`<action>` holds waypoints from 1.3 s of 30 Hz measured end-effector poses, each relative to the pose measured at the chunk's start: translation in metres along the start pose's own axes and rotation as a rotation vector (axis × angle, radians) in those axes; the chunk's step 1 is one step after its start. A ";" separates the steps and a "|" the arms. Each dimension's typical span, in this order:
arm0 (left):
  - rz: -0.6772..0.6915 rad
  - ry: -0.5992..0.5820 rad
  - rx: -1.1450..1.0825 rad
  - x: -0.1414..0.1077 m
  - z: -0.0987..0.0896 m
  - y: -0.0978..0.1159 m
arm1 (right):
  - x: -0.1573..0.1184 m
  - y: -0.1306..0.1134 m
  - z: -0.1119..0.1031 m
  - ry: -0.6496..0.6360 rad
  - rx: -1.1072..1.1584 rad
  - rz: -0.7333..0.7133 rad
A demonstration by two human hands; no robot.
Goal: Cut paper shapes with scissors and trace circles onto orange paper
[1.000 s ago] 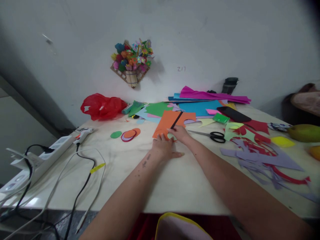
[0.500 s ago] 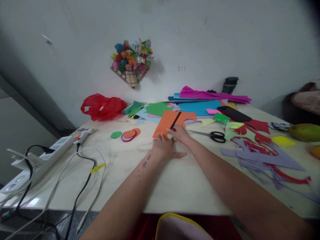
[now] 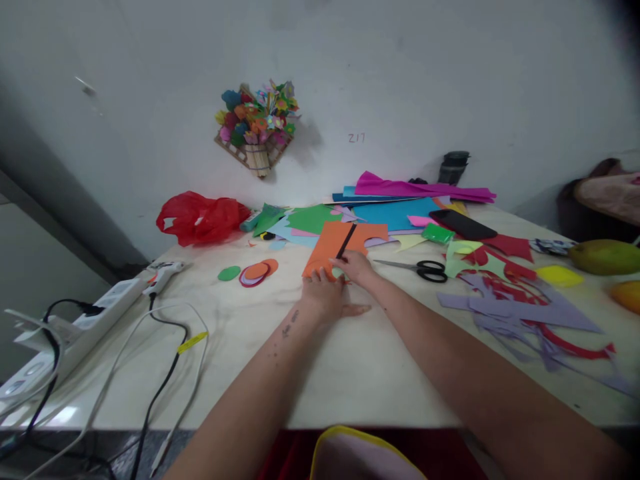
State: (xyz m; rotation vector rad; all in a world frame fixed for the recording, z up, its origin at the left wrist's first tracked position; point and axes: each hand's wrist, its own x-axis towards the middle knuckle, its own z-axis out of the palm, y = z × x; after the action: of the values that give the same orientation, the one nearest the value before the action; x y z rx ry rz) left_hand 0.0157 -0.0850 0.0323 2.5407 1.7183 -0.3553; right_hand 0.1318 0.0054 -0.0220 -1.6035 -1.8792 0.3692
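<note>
An orange sheet of craft paper (image 3: 326, 241), with curved cut-outs along its right side, lies in front of me. My left hand (image 3: 323, 295) rests flat on its near edge, fingers spread and thumb out to the right. In my right hand (image 3: 355, 268) is a slim black pen (image 3: 347, 241), its upper end leaning away from me over the sheet. The pen's tip is hidden by my fingers. Between my hands a small pale green disc (image 3: 337, 273) shows at the sheet's near edge. Black-handled scissors (image 3: 431, 270) lie to the right of my right hand.
Cut paper circles (image 3: 257, 272) lie left, beyond cables and a power strip (image 3: 117, 293). Coloured sheets (image 3: 395, 215), a red plastic bag (image 3: 200, 217) and a bottle (image 3: 453, 168) are at the back. A phone (image 3: 463, 225), purple scraps (image 3: 530, 310) and a mango (image 3: 605, 257) sit right.
The view has shifted slightly, so everything appears a little further left. Both hands keep nearly the same places on the orange sheet, and the pen stays in my right hand.
</note>
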 end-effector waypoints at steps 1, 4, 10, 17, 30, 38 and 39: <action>-0.001 0.000 0.004 0.000 0.000 0.000 | 0.000 0.000 0.000 -0.002 0.001 0.003; -0.003 -0.004 0.011 0.000 0.000 0.000 | -0.001 -0.001 -0.001 -0.015 0.006 0.012; -0.003 0.001 0.022 0.000 0.001 0.000 | -0.002 -0.002 -0.001 -0.008 0.030 0.008; -0.010 -0.022 0.026 0.000 0.000 0.000 | -0.003 -0.004 -0.003 -0.021 0.040 0.000; -0.004 -0.022 -0.003 -0.001 -0.001 0.001 | -0.003 -0.002 -0.002 -0.020 0.036 0.007; -0.010 -0.025 0.013 -0.001 -0.001 0.001 | -0.004 -0.003 -0.003 -0.022 0.047 0.002; -0.011 -0.028 0.015 -0.001 -0.002 0.001 | -0.005 -0.003 -0.004 -0.025 0.048 0.006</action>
State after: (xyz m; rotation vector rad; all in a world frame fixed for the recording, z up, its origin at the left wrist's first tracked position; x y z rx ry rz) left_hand 0.0169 -0.0860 0.0340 2.5248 1.7265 -0.4042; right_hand 0.1316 -0.0005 -0.0186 -1.5794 -1.8703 0.4359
